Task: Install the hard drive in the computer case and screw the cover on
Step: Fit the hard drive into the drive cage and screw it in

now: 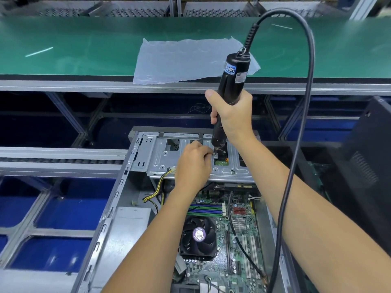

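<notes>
Surface: green conveyor belt [84, 45] behind, metal frame rails, blue bins below.
Around: plastic sheet [190, 60] on belt; black cover panel [364, 166] at right.
Case: open computer case [118, 208], motherboard and fan [197, 237] exposed.
Right hand [232, 115]: wrapped around upright electric screwdriver [229, 92], bit on screw [215, 154] at drive bracket [163, 157].
Left hand [193, 163]: fingertips pinched beside screw.

Pretty bright, even light from overhead, and you can see tube lights reflected as white streaks on the green worktop [84, 45]. The plastic sheet [190, 60] has a soft sheen. Shadows are weak, but the space under the worktop goes dark. The wide-angle lens bends the rails and stretches the forearms near the bottom edge. The centre is sharp, while the top corners are smeared and blurry.
</notes>
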A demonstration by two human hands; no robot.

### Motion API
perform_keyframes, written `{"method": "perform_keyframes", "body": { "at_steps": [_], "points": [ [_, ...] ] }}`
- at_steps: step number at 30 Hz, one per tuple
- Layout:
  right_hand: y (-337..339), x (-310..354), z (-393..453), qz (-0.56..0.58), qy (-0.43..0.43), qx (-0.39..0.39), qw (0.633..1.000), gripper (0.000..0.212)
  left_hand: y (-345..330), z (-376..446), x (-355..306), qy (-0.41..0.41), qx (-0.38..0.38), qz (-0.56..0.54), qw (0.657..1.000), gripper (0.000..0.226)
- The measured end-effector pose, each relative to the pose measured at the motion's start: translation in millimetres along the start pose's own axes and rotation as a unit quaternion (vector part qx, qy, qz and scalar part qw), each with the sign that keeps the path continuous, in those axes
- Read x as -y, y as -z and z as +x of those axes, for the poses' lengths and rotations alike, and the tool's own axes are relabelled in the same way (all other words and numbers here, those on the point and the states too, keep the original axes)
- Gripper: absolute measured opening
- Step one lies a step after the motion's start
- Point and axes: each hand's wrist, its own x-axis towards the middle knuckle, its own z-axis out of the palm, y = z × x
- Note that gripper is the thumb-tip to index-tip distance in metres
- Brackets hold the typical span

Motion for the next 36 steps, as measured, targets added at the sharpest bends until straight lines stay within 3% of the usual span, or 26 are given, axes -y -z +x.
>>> {"method": "perform_keyframes", "body": {
  "at_steps": [10, 18, 36],
  "points": [
    [-0.2, -1.6, -1.5, -0.01, 0.005, 0.01, 1.0, 0.025, 0.6, -0.1, -1.2, -0.003, -0.006, -0.005, 1.0, 0.022],
    [1.4, -0.2, -2.5, 0.013, 0.02, 0.062, 0.998, 0.027, -0.1, -1.5, -0.6, -0.012, -0.006, -0.007, 1.0, 0.02],
    [20.4, 20.9, -4.0, 0.083, 0.059, -0.024, 0.994, 0.024, 3.5, -7.9, -5.5, -0.095, -0.009, 0.065, 0.993, 0.017]
  ]
}}
